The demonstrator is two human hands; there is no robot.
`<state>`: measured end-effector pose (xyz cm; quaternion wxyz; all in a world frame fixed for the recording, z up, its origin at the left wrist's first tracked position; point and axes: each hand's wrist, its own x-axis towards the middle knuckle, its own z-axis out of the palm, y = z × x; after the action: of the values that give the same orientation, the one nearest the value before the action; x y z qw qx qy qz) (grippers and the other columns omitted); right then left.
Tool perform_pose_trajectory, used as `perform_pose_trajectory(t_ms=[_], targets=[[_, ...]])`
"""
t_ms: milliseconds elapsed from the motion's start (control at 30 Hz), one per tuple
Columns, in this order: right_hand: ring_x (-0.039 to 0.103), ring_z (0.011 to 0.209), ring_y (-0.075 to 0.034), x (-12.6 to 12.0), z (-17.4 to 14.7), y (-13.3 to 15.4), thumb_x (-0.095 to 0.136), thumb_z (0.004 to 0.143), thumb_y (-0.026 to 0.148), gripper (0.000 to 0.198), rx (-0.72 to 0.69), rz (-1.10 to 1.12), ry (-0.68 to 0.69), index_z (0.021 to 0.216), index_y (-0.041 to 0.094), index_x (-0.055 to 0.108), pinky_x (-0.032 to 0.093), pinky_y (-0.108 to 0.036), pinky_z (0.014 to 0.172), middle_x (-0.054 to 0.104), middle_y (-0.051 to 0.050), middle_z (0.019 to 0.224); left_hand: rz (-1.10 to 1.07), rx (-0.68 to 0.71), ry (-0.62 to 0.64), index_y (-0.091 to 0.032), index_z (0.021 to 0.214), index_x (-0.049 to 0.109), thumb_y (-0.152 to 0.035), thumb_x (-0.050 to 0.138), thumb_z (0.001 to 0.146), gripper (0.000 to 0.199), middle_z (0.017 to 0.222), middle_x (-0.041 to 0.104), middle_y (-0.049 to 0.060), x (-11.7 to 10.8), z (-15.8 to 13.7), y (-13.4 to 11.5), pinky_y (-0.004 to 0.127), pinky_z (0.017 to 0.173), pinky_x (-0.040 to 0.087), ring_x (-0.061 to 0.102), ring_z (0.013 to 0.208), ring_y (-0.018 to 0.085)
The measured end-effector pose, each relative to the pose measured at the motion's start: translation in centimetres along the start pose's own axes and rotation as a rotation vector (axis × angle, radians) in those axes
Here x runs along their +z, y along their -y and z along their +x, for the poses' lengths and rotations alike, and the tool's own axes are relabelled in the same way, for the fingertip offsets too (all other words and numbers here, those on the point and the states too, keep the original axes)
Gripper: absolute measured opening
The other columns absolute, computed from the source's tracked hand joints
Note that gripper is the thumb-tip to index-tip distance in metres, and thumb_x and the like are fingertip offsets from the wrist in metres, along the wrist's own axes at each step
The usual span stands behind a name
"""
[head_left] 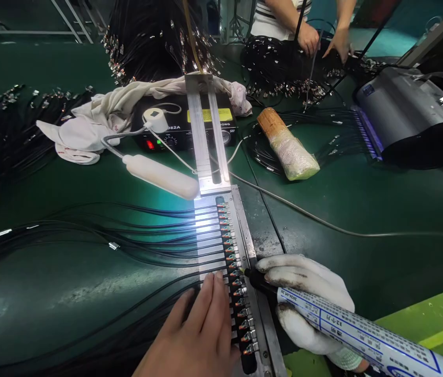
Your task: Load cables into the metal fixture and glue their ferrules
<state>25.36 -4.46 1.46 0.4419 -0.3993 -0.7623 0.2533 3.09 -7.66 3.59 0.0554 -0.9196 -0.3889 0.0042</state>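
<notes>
My left hand (201, 327), bare, lies with fingers stretched out over black cables (158, 293) at the left side of a metal fixture (258, 309). Its fingertips touch the cables beside a row of small metal connectors (239, 281) with orange and green parts. In a stained white glove, my right hand (310, 288) is wrapped round a white and blue labelled glue tube (347, 327). The tube's black nozzle (259, 283) points left, its tip at one of the connectors near my left fingertips. A white lamp (161, 175) lights the upper part of the row.
A black control box (184, 128) with a twisted white cloth (143, 91) stands behind the fixture. To its right lie a plastic-wrapped cork-coloured handle (288, 144) and a grey curing machine (413, 115). Further back, another person's hands (310, 39) handle cable bundles.
</notes>
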Motion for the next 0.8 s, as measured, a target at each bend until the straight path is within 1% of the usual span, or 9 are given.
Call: perform_pose_trajectory(t_ms=[200,467,633,733,800], targets=[[0.07,0.093,-0.025,0.2,-0.1,0.0,0.063,0.08,0.025,0.023,0.016,0.004,-0.02,0.1,0.016,0.066,0.061,-0.037,0.079,0.072,-0.01,0.099,0.007,0.028,0.014,-0.021,0.116,0.068,-0.044,0.038,0.097,0.042,0.129,0.064,0.005,0.1,0.0,0.1,0.035,0.095,0.042,0.052,0.124,0.021],[0.068,0.097,-0.024,0.2,-0.2,-0.2,0.062,0.08,0.022,0.023,0.031,0.009,0.001,0.102,0.016,0.066,0.059,-0.036,0.084,0.07,-0.01,0.105,-0.014,0.011,0.004,-0.019,0.115,0.068,-0.038,0.036,0.098,0.042,0.127,0.065,0.004,0.0,0.1,0.0,0.035,0.094,0.042,0.054,0.122,0.02],[0.067,0.099,-0.024,-0.1,-0.1,-0.1,0.063,0.08,0.023,0.025,0.005,0.009,0.015,0.104,0.015,0.064,0.058,-0.037,0.084,0.069,-0.01,0.107,-0.015,0.006,0.01,-0.018,0.117,0.067,-0.039,0.037,0.097,0.042,0.13,0.063,0.006,-0.3,0.1,-0.1,0.035,0.093,0.045,0.055,0.122,0.022],[0.067,0.1,-0.023,-0.7,-0.4,0.5,0.06,0.082,0.026,0.026,-0.027,-0.014,0.008,0.106,0.016,0.062,0.058,-0.036,0.083,0.069,-0.01,0.108,-0.007,0.009,0.004,-0.017,0.117,0.067,-0.039,0.037,0.098,0.043,0.129,0.063,0.007,-0.4,0.0,-0.1,0.036,0.093,0.047,0.055,0.123,0.023],[0.066,0.102,-0.023,-1.1,-0.7,1.0,0.058,0.085,0.028,0.025,-0.042,-0.042,0.009,0.107,0.016,0.061,0.058,-0.035,0.084,0.068,-0.01,0.108,-0.013,0.025,0.023,-0.017,0.119,0.066,-0.039,0.035,0.098,0.043,0.13,0.062,0.008,-0.3,-0.2,-0.2,0.037,0.094,0.048,0.054,0.124,0.024]])
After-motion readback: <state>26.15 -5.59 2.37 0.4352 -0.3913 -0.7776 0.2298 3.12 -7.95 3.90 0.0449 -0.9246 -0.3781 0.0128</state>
